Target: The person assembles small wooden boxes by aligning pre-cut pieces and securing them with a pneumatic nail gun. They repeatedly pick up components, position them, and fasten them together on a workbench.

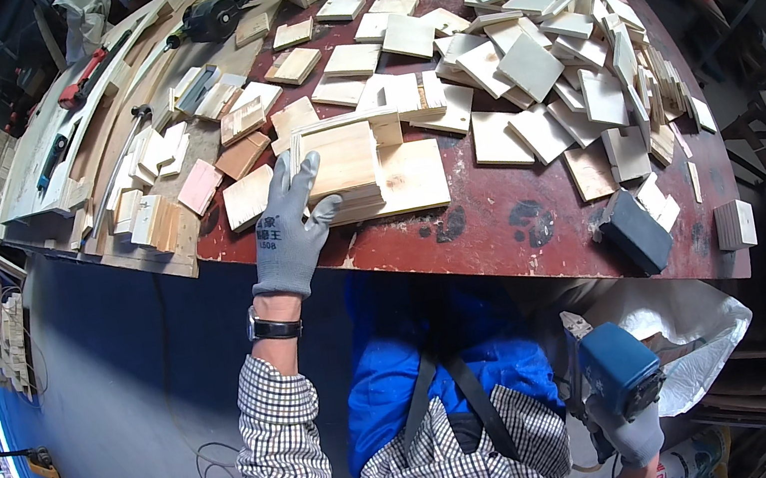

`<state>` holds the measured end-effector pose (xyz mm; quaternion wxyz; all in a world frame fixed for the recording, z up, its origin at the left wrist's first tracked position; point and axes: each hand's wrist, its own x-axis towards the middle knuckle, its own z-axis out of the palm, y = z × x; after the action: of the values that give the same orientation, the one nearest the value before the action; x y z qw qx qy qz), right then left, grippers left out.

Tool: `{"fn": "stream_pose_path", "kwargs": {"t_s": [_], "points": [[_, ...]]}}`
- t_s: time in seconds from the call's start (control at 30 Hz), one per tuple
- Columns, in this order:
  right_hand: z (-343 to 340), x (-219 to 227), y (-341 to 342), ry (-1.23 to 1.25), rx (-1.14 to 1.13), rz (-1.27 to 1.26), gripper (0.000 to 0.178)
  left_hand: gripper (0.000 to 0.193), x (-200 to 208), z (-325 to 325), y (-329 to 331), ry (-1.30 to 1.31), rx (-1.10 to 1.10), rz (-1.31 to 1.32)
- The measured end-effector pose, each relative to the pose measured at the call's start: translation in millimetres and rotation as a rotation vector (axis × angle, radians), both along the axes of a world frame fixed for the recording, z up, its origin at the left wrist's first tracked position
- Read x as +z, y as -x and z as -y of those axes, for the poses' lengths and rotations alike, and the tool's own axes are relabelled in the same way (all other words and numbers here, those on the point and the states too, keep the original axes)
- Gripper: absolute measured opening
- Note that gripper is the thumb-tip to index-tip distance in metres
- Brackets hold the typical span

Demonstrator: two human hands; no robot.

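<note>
My left hand (288,226), in a grey glove, grips the left side of a squared wooden piece (341,167) built of pale boards. Its fingers and thumb reach onto the top and front. That piece rests on a flat board (415,176) near the table's front edge. Low at the right, below the table, my right hand (631,435) is closed around a blue and black handheld power tool (618,357) with a metal nose. The tool is partly turned away, so its exact kind is unclear.
Loose pale wood squares (531,62) are heaped across the red table (483,232). A dark rectangular block (637,232) lies at the front right edge. A black power tool (214,16) and a red-handled tool (83,78) lie far left. A white sack (699,338) hangs below right.
</note>
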<state>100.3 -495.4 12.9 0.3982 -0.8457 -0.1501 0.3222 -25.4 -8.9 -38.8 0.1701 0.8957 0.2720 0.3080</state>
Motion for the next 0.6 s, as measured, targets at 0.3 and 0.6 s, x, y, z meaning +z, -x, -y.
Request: {"fn": "stream_pose_path", "kwargs": {"t_s": [0.3,0.6], "points": [[-10,-1,2,0.037,0.083,0.022,0.04,0.061,1,7,-1,-0.037,0.087,0.011],[-17,6,4,0.079,0.207,0.118,0.04,0.078,43,11,-30,-0.549,-0.002,-0.254]]}}
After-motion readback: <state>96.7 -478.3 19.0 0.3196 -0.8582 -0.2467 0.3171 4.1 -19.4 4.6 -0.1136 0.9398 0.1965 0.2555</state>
